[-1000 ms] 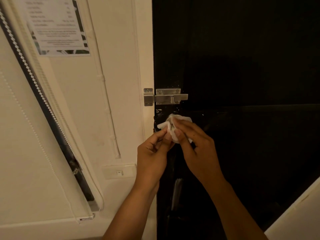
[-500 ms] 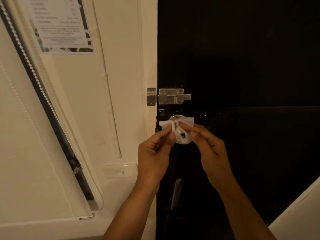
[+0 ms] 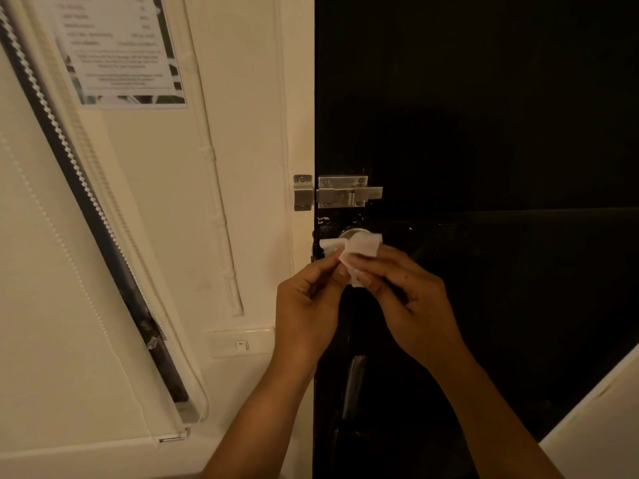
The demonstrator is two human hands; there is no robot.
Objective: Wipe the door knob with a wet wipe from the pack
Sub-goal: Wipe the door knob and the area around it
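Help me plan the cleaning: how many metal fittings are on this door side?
2 clearly: the slide bolt above, and the door knob below it, mostly covered by the wet wipe. Darkness lower down may hide others.

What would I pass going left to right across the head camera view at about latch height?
Window blind cord → wall cable conduit → latch keeper on the frame → sliding bolt latch → black door.

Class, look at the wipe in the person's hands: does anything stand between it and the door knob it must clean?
Nothing visible does. The wet wipe, pinched by the left hand and right hand, already lies against the door knob; the latch sits above, clear of it.
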